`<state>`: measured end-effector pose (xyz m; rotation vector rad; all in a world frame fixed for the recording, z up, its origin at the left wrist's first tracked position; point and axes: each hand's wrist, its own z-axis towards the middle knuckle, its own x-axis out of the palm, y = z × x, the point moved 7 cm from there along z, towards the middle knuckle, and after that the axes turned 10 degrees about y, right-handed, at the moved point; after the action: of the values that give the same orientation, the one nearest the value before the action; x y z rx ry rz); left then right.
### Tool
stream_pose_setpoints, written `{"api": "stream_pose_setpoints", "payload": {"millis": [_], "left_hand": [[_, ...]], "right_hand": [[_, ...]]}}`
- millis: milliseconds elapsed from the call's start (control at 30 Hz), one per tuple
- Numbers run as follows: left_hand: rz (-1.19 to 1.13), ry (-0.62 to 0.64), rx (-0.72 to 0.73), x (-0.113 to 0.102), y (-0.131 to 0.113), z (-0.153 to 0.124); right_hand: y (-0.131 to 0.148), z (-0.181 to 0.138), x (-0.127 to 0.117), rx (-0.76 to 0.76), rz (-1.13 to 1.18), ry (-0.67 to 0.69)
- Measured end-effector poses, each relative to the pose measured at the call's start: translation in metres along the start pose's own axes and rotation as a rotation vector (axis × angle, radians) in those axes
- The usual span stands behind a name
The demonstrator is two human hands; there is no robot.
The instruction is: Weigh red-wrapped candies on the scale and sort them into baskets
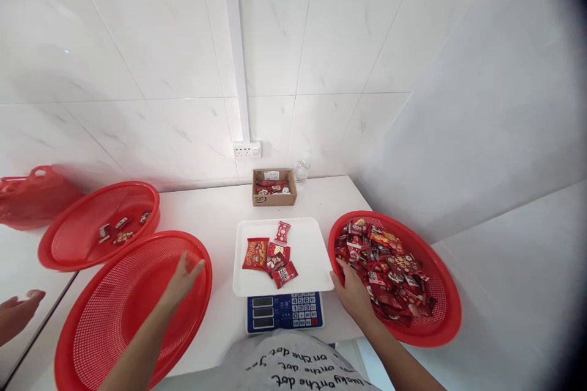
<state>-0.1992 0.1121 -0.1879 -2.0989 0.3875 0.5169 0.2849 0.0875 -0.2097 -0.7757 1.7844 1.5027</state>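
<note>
My left hand is over the right side of a red plastic basket, with its fingers apart and nothing in them. The bare mesh wall and bottom of this basket show. On the right, my right hand grips the near-left rim of another red basket, which is heaped with small red snack packets. Between my hands, a white tray sits on a blue digital scale. Several red packets lie on the tray, among them a larger red-and-yellow snack bag.
Behind the tray are a cardboard box of red packets and a clear glass. At the left, a third red basket holds several small packets beside a red plastic bag. Another person's hand appears at the left edge.
</note>
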Motion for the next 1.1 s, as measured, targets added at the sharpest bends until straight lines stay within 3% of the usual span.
{"api": "stream_pose_setpoints", "payload": {"millis": [67,167,300,500,867,967,1100], "left_hand": [[0.044,0.077,0.043,0.028,-0.009,-0.004],[0.121,0.107,0.052,0.046,-0.022,-0.003],[0.178,0.154,0.03,0.051,-0.035,0.0],[0.187,0.274,0.11,0.063,-0.046,-0.002],[0.326,0.429,0.107,0.064,-0.047,-0.008],[0.425,0.386,0.157,0.068,-0.049,-0.007],[0.57,0.146,0.375,0.077,-0.072,-0.013]], "right_hand": [[0.001,0.0,0.0,0.006,-0.005,0.014],[0.002,0.0,0.0,0.013,-0.005,0.043],[0.003,-0.001,-0.001,0.027,-0.004,0.055],[0.003,-0.001,0.0,0.028,0.011,0.056],[0.006,-0.002,-0.002,0.017,0.016,0.065],[0.008,-0.002,-0.003,0.032,0.014,0.087],[0.009,-0.002,-0.003,0.043,0.022,0.1]]}}
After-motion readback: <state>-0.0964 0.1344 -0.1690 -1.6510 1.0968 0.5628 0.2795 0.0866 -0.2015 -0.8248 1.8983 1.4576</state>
